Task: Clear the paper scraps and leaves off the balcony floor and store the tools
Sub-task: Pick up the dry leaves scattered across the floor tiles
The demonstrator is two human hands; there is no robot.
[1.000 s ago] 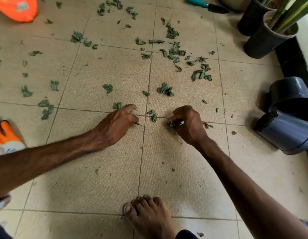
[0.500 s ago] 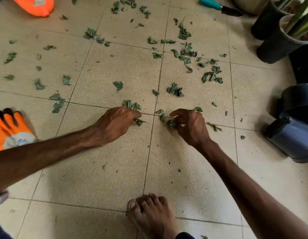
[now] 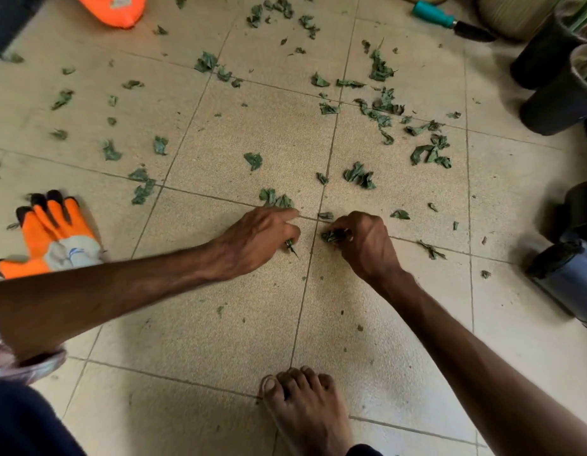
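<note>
Orange glove (image 3: 55, 238) lies flat on the floor (image 3: 193, 340), far left. Your left arm comes in low from the left, palm down. Left grip (image 3: 255, 238): index finger stretched to the grout line, other fingers curled, pinching a leaf scrap (image 3: 291, 246) at the tile. Your right arm angles in from lower right. Right grip (image 3: 364, 245): knuckles up, closed round a leaf clump (image 3: 333, 236). The grips are near each other, not touching. Loose leaves (image 3: 359, 176) are scattered on the tiles beyond both, thickest upper right. A teal-handled trowel (image 3: 433, 14) lies top right, by the dark pots (image 3: 555, 93).
</note>
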